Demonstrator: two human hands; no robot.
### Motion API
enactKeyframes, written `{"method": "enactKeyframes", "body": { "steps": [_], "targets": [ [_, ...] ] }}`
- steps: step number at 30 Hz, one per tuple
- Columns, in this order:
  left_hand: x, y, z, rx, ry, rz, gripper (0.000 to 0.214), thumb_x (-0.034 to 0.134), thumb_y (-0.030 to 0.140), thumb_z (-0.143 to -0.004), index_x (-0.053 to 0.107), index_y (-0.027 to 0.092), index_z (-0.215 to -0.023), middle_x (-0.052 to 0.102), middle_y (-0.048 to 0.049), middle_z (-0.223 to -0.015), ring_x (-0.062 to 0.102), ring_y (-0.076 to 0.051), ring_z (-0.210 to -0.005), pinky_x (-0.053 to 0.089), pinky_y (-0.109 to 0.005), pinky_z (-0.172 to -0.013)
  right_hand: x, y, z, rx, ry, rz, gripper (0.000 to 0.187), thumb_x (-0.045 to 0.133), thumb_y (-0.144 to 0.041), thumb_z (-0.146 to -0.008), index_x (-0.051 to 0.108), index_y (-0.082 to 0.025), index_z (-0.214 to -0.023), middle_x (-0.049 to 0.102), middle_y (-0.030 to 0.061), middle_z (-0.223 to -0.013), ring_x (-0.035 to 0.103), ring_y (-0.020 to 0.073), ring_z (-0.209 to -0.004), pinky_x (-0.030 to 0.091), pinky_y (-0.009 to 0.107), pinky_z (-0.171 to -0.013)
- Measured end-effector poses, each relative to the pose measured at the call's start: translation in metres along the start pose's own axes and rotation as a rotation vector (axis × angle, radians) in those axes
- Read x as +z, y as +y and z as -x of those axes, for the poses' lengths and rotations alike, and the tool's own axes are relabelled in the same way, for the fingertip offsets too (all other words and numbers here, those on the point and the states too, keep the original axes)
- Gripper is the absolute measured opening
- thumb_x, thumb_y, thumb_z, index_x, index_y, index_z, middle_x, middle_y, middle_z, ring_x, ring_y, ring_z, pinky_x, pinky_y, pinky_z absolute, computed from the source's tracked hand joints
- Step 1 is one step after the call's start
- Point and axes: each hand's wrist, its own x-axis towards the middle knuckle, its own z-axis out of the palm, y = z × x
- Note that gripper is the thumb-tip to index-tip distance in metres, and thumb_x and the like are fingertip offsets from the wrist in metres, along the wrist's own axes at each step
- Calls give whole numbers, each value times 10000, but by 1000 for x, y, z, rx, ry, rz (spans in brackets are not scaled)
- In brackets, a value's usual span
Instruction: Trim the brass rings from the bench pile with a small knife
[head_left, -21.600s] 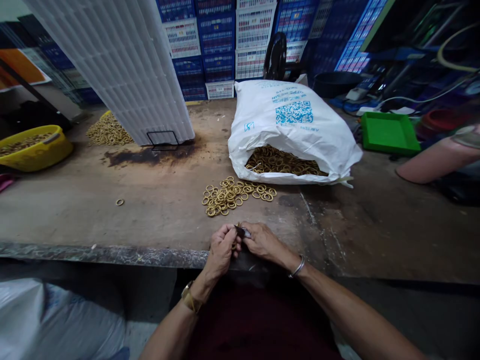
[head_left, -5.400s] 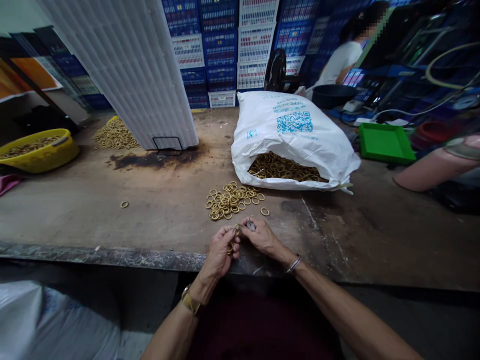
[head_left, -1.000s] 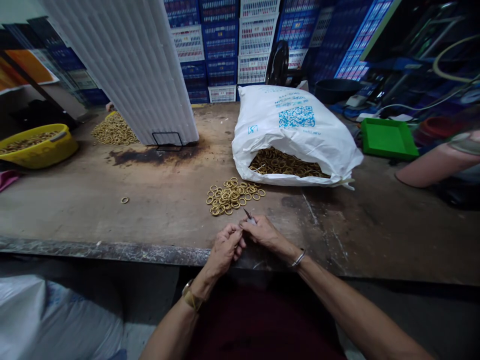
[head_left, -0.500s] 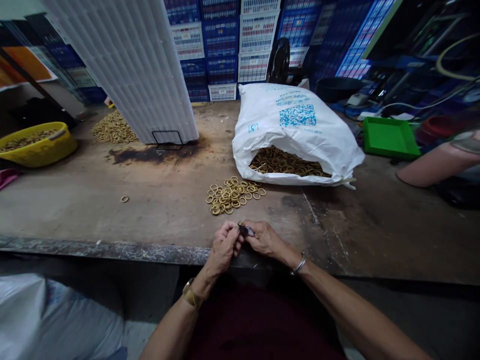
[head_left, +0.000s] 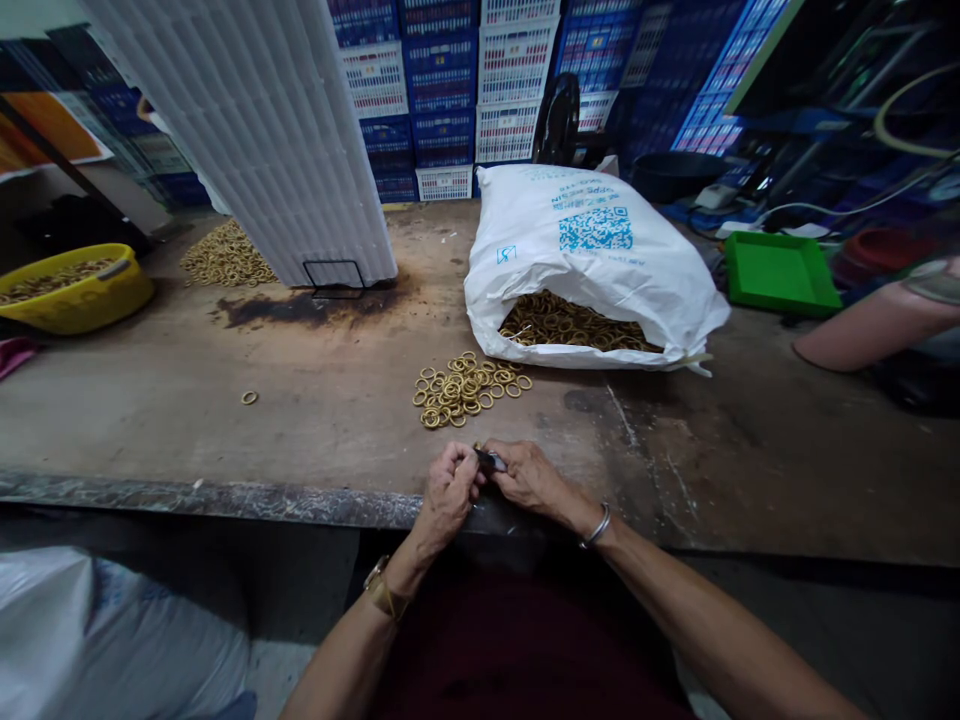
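My left hand (head_left: pixel 452 482) is closed in a pinch over the table's front edge. Its fingertips hold a brass-coloured ring (head_left: pixel 478 447), of which only a sliver shows. Touching it from the right, my right hand (head_left: pixel 529 476) is wrapped round a small dark-and-silver hand tool (head_left: pixel 492 461); its exact kind is mostly hidden by the fingers. Just beyond both hands lies a loose pile of brass-coloured rings (head_left: pixel 457 392). Behind that pile, a white woven sack (head_left: pixel 600 235) lies on its side, its torn mouth showing many more rings inside.
A single ring (head_left: pixel 249 398) lies to the left on the wooden table (head_left: pixel 337 420). A tall white corrugated panel (head_left: pixel 300 150) stands in a black wire holder, with another ring heap (head_left: pixel 229 255) behind it. A yellow basin (head_left: pixel 90 300) sits far left, a green tray (head_left: pixel 780 275) right.
My hands stay nearly still at the same spot. Another person's hand beside the far ring heap has left view there; a bit of an arm now shows higher, left of the panel.
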Motion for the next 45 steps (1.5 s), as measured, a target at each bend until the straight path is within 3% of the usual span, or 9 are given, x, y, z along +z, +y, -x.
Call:
{"method": "enactKeyframes", "body": {
  "steps": [6,9,13,20,29,33,39,42,45],
  "targets": [
    [-1,3,4,-17,9,-5,401,542,567,-726,466,174,-724,505,48,-547,394,-41,-383,279,-153,-354,-3,-1,-5,44,-91,11,149,416,-118,-729,554,-171,-713,571,7,-614,461,104,-538,298,199,-534],
    [2,13,15,-47,-71,60,386,539,549,-745,455,174,-712,497,54,-542,390,-38,-375,281,-145,-338,-9,4,-11,113,-86,120,166,410,-147,-768,574,-166,-758,587,19,-642,460,102,-542,281,204,-531],
    [7,32,27,-59,-254,342,335,573,488,-760,449,178,-732,507,51,-566,398,-43,-385,316,-151,-342,-22,25,-21,246,10,333,197,399,-170,-796,591,-157,-839,593,33,-655,454,110,-544,258,226,-531],
    [1,23,19,-186,-173,547,275,614,365,-763,473,135,-706,577,-29,-756,404,-33,-447,296,-154,-350,-41,61,-47,450,329,400,292,416,-297,-841,537,-168,-1073,653,79,-837,567,175,-688,297,246,-576],
    [-10,10,13,-299,-249,733,286,702,224,-655,462,179,-804,543,10,-699,463,-62,-500,281,-144,-383,-40,53,-55,385,193,462,260,471,-337,-831,558,-211,-1041,648,66,-925,586,194,-808,316,249,-612],
    [-9,8,13,-339,-236,762,342,728,295,-640,498,174,-862,522,14,-677,482,-72,-525,283,-143,-388,-34,50,-43,278,185,420,250,488,-309,-812,552,-199,-1027,621,63,-946,561,177,-818,307,239,-615],
    [-3,4,11,-330,-164,729,349,744,293,-626,423,162,-668,512,19,-677,480,-60,-536,301,-145,-406,-21,42,-24,194,157,283,138,470,-223,-783,539,-169,-890,563,19,-679,473,129,-587,255,234,-545],
    [1,2,8,-261,-109,571,333,708,344,-658,428,165,-661,490,31,-633,452,-57,-502,303,-153,-400,-19,32,-20,212,127,52,61,480,-193,-735,535,-172,-751,514,-10,-619,427,104,-546,263,220,-522],
    [4,-1,5,-109,28,275,290,624,426,-719,478,175,-735,467,51,-570,408,-59,-442,296,-165,-389,-20,18,-19,355,63,-336,50,514,-221,-678,519,-172,-671,456,-47,-541,384,77,-479,264,201,-464]
  ]
}}
